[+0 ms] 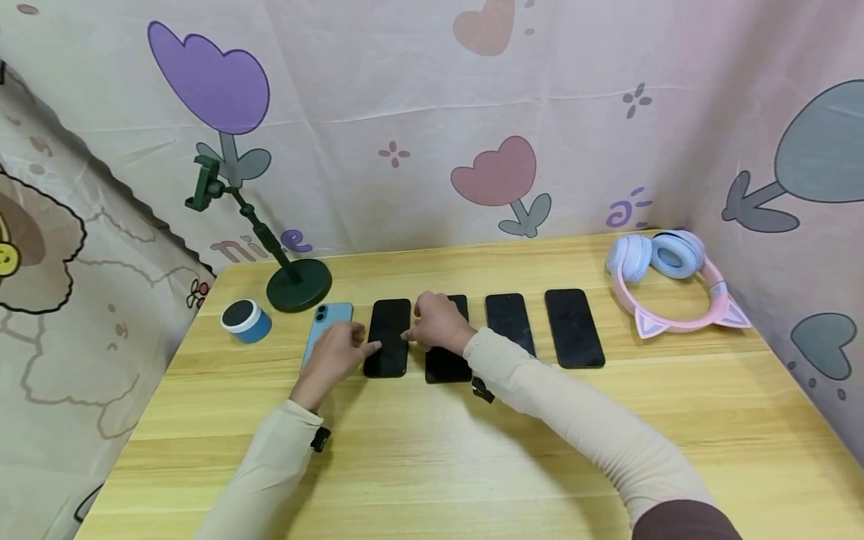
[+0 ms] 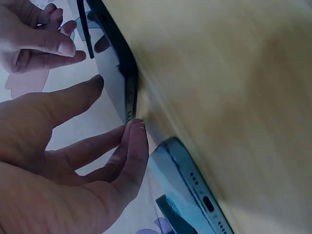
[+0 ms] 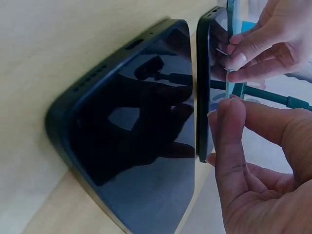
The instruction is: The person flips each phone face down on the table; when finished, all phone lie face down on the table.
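Several phones lie in a row on the wooden table. My left hand (image 1: 335, 350) is over the light blue phone (image 1: 324, 316), its fingertips at the left edge of the black phone (image 1: 387, 360) beside it. The left thumb is held over that black screen, apart from the fingers. On the other side, my right hand (image 1: 439, 322) has its fingertips at the same phone's right edge and partly covers another black phone (image 1: 447, 367). In the right wrist view, the right fingers (image 3: 230, 131) are bent by the edge; firm contact is unclear.
Two more black phones (image 1: 509, 319) (image 1: 575, 328) lie to the right. Pink and blue cat-ear headphones (image 1: 675, 324) rest at the back right. A dark green phone stand (image 1: 299, 285) and a blue jar (image 1: 247, 322) with a white-rimmed lid stand at the back left.
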`<state>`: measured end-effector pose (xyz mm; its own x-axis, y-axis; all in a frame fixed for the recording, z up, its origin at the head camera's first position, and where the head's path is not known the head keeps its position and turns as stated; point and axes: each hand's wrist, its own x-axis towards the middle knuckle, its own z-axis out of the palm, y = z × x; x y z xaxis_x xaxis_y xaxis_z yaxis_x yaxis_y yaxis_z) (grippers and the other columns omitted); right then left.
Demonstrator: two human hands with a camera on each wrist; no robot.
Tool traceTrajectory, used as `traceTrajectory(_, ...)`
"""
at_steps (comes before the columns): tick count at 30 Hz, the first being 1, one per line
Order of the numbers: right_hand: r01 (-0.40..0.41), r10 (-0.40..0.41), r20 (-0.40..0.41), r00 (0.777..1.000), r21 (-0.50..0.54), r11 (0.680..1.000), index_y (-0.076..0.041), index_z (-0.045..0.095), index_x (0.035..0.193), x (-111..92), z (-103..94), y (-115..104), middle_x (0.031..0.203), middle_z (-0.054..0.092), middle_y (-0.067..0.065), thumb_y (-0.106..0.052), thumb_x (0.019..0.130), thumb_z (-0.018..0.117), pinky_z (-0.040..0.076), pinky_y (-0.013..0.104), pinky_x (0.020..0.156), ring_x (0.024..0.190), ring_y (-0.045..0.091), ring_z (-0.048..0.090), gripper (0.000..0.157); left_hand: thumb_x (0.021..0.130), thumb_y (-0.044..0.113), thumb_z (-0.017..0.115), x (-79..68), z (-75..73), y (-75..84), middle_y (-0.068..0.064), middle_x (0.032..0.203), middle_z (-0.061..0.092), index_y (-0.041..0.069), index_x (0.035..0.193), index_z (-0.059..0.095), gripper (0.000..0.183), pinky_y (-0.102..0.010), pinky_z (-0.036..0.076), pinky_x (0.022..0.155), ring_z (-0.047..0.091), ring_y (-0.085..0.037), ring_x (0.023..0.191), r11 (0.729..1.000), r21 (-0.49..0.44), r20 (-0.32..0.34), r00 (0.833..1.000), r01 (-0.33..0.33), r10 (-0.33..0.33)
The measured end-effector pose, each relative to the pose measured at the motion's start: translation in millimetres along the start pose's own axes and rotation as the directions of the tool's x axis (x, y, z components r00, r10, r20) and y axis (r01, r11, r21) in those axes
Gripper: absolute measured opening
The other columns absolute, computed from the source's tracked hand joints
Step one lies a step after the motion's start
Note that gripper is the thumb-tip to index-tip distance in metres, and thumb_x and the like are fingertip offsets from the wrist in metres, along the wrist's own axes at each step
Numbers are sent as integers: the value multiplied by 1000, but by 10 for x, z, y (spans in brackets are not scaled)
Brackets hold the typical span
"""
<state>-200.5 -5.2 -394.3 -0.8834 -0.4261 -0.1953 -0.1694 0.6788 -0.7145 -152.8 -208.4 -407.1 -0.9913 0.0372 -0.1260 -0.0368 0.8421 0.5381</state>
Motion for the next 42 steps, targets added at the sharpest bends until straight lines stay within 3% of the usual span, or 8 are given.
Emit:
traceTrajectory(3, -4, 4, 1, 1000, 8, 1000, 8, 68, 115, 13, 27, 6, 62, 70, 10, -18, 87, 83, 55, 41, 92, 57, 19, 69, 41, 95, 24, 74, 16, 22, 12, -1, 66, 33, 8, 70, 42, 44, -32, 24, 54, 31, -18, 58, 1000, -4, 9, 1000, -8, 8)
traceTrajectory(6, -2, 2, -1, 1000, 13, 1000, 6, 70, 102, 35, 60, 9, 63, 70, 9, -17, 85, 85, 58, 38, 81, 58, 19, 70, 32, 94, 23, 75, 22, 41, 23, -2, 68, 48, 6, 74, 59, 31, -31, 32, 55, 43, -18, 62, 1000, 3, 5, 1000, -7, 7)
traceTrajectory(9, 2, -2, -7, 1000, 14, 1000, 1, 70, 84, 59, 90, 18, 64, 71, 7, -15, 83, 86, 57, 30, 64, 59, 19, 71, 23, 94, 22, 74, 28, 56, 35, -11, 88, 66, -1, 101, 73, 24, -38, 48, 68, 59, -25, 81, 1000, 15, 13, 1000, -1, 1)
traceTrajectory(12, 4, -4, -13, 1000, 8, 1000, -4, 66, 68, 77, 115, 22, 63, 70, 7, -15, 83, 87, 50, 24, 51, 57, 18, 69, 27, 95, 22, 74, 32, 67, 52, -18, 112, 69, -5, 123, 69, 40, -48, 52, 87, 62, -31, 104, 1000, 21, 18, 1000, 16, -16)
traceTrajectory(18, 12, -12, -36, 999, -15, 1000, -10, 55, 55, 106, 138, 6, 53, 63, 4, -16, 82, 88, 37, 22, 44, 44, 13, 57, 43, 96, 21, 72, 34, 88, 78, -22, 119, 66, -7, 128, 65, 44, -52, 50, 93, 61, -36, 111, 999, 0, 17, 999, 39, -38)
traceTrajectory(24, 2, -3, -50, 999, -26, 1000, -11, 51, 53, 122, 157, -15, 49, 60, -1, -15, 82, 87, 36, 21, 43, 42, 10, 53, 47, 96, 19, 72, 32, 108, 80, -21, 119, 65, -7, 131, 62, 45, -51, 50, 93, 61, -34, 109, 997, -35, -1, 998, 65, -65)
traceTrajectory(32, -4, 4, -51, 999, -9, 1000, -7, 62, 60, 136, 190, -25, 52, 62, 0, -15, 83, 86, 39, 22, 45, 44, 11, 54, 34, 96, 18, 72, 19, 125, 67, -21, 121, 64, -7, 134, 60, 47, -48, 50, 94, 61, -33, 110, 985, -102, -14, 990, 136, -138)
traceTrajectory(42, -10, 11, -60, 998, 15, 1000, -5, 70, 71, 131, 226, -33, 56, 65, 1, -15, 84, 85, 44, 23, 49, 51, 16, 63, 22, 95, 18, 73, 18, 106, 51, -20, 116, 65, -7, 131, 60, 46, -47, 51, 89, 62, -32, 103, 982, -117, -43, 987, 149, -155)
